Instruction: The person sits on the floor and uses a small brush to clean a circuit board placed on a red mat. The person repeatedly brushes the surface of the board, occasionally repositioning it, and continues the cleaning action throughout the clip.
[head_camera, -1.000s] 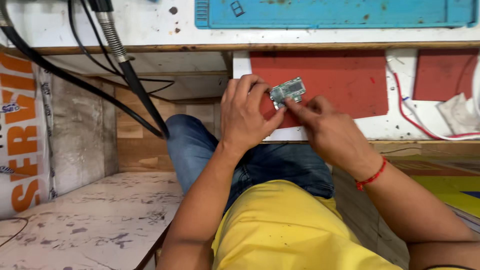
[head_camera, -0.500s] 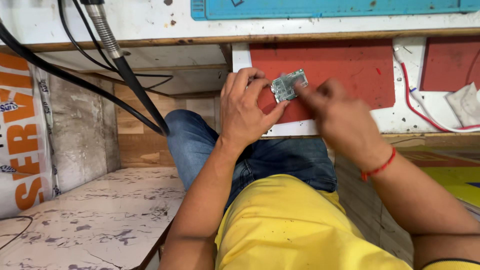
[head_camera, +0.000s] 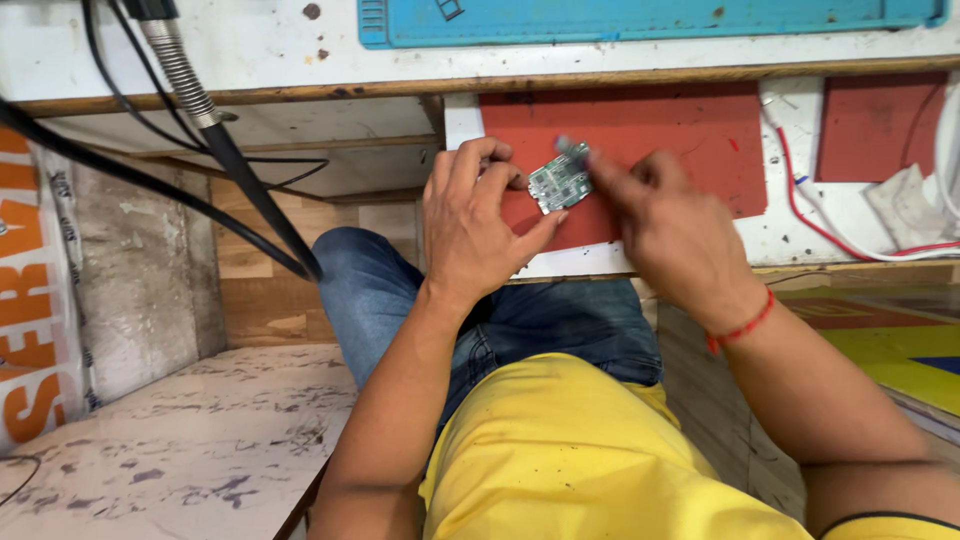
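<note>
A small green circuit board (head_camera: 558, 184) is pinched in my left hand (head_camera: 475, 228), thumb under its lower edge and fingers behind its left side. It is held just above a red mat (head_camera: 690, 140) on a white pull-out shelf (head_camera: 790, 240). My right hand (head_camera: 668, 232) is blurred by motion; its fingertips touch the right and upper edge of the board. Whether those fingers pinch something small I cannot tell.
A blue work mat (head_camera: 650, 20) lies on the white bench top above. Black cables and a metal flex hose (head_camera: 190, 90) hang at the left. Red and white wires (head_camera: 830, 230) and a second red mat (head_camera: 880, 125) sit at the right. My blue-jeaned knee (head_camera: 375, 280) is below.
My right hand has gone from the board's lower edge up to its right and upper edge. The board has tilted and shifted slightly left in my left hand.
</note>
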